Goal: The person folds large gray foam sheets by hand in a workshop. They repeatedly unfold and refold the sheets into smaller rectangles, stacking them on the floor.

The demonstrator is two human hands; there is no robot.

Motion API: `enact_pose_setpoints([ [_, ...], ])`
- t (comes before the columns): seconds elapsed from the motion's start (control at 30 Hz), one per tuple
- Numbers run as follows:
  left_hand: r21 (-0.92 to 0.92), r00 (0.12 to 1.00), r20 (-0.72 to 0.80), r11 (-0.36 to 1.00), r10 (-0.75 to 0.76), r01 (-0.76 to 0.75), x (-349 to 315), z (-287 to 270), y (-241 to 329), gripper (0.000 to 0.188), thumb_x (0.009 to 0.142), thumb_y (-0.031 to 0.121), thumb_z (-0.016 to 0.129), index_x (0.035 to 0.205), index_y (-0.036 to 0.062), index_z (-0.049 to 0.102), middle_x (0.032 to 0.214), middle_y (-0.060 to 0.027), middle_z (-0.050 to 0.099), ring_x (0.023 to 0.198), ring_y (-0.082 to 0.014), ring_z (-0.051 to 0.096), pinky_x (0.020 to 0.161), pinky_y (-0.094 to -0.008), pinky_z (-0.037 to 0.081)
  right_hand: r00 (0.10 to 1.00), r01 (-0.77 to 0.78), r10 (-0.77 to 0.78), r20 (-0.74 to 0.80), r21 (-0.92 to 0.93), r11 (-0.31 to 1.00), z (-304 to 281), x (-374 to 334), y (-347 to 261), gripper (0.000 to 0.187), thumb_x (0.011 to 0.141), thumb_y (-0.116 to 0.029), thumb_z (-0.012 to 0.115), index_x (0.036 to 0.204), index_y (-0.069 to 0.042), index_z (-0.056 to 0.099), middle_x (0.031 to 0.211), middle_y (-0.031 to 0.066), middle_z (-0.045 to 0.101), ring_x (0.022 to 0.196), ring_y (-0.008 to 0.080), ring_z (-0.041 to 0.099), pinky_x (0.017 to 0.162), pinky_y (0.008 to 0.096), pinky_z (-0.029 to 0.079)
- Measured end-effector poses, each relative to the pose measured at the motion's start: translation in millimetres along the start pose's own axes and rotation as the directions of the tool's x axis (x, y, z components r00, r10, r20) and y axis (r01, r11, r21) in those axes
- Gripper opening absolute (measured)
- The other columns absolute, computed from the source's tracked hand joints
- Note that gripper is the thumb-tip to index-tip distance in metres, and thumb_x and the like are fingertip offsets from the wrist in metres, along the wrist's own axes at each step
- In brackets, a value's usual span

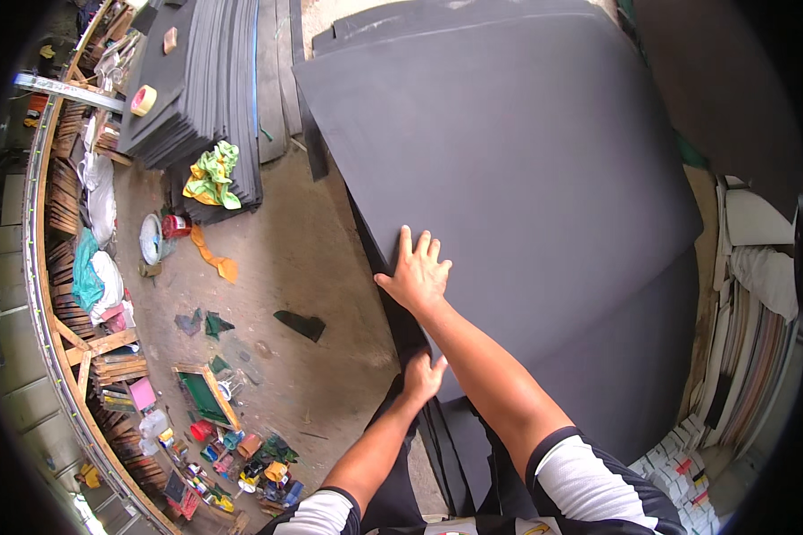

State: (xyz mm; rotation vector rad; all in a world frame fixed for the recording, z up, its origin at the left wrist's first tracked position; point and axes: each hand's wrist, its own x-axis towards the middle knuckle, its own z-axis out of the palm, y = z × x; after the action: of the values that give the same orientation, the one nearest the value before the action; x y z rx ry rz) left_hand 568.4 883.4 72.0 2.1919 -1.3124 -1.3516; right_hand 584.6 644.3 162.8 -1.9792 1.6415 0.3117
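Observation:
A large black foam-like sheet (526,160) lies over a stack of dark sheets, its near end sloping down toward me. My right hand (418,275) rests flat on it near the left edge, fingers spread. Lower down, my left hand (422,379) grips the near left part of that edge, with the thumb showing and most of the other fingers hidden. Under the top sheet, another dark sheet (633,357) shows at the right.
Further left stands a tall stack of black sheets (210,80) carrying a tape roll (144,100). A green-yellow cloth (214,176) lies against it. Scraps (300,325), a green-faced frame (207,395) and several paint containers litter the floor. White bundles (682,473) sit at lower right.

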Motion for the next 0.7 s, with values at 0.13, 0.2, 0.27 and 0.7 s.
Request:
enact_pose_setpoints([
  [0.13, -0.228, 0.957, -0.056, 0.929, 0.286, -0.291, -51.2, 24.7, -4.7, 0.042, 0.094, 0.038, 0.069, 0.103, -0.0036, 0.066, 0.089, -0.0305, 0.068, 0.08, -0.0509, 0.066, 0.071, -0.0519, 0.055, 0.988, -0.009, 0.022, 0.15, -0.086, 0.996, -7.8, 5.3, -19.2, 0.091, 0.089, -0.021, 0.07, 0.161, 0.0, 0.018, 0.106, 0.025, 0.067, 0.094, 0.0365, 0.071, 0.076, 0.0458, 0.06],
  [0.2, -0.289, 0.972, 0.077, 0.938, 0.22, -0.189, -58.6, 30.2, -23.4, 0.04, 0.094, 0.036, 0.07, 0.101, -0.003, 0.066, 0.088, -0.0299, 0.068, 0.079, -0.0454, 0.07, 0.07, -0.0492, 0.054, 0.993, -0.015, 0.031, 0.117, -0.14, 0.99, -5.2, -6.7, -12.2, 0.08, 0.091, -0.009, 0.062, 0.157, 0.009, 0.02, 0.092, 0.0251, 0.072, 0.084, 0.0382, 0.073, 0.072, 0.0477, 0.06],
  [0.27, -0.41, 0.955, 0.286, 0.911, 0.077, 0.049, -45.4, -45.5, 21.0, 0.034, 0.1, 0.035, 0.065, 0.095, 0.0017, 0.066, 0.093, -0.0137, 0.074, 0.084, -0.0225, 0.069, 0.073, -0.0374, 0.051, 0.998, -0.052, 0.048, 0.044, 0.089, 0.995, -15.4, -26.1, 10.7, 0.078, 0.089, -0.006, 0.059, 0.155, 0.011, 0.021, 0.088, 0.0264, 0.072, 0.078, 0.0395, 0.073, 0.069, 0.0484, 0.06],
  [0.7, -0.471, 0.981, -0.1, 0.86, 0.167, -0.194, 73.2, -266.6, 312.3, 0.026, 0.084, 0.011, 0.068, 0.102, -0.0077, 0.071, 0.099, -0.0154, 0.075, 0.094, -0.0285, 0.072, 0.085, -0.0396, 0.056, 0.997, -0.065, 0.051, 0.065, 0.226, 0.972, -97.1, -257.1, 84.9, 0.063, 0.086, -0.01, 0.057, 0.146, 0.003, 0.041, 0.103, 0.0285, 0.069, 0.088, 0.0465, 0.07, 0.08, 0.052, 0.058],
])
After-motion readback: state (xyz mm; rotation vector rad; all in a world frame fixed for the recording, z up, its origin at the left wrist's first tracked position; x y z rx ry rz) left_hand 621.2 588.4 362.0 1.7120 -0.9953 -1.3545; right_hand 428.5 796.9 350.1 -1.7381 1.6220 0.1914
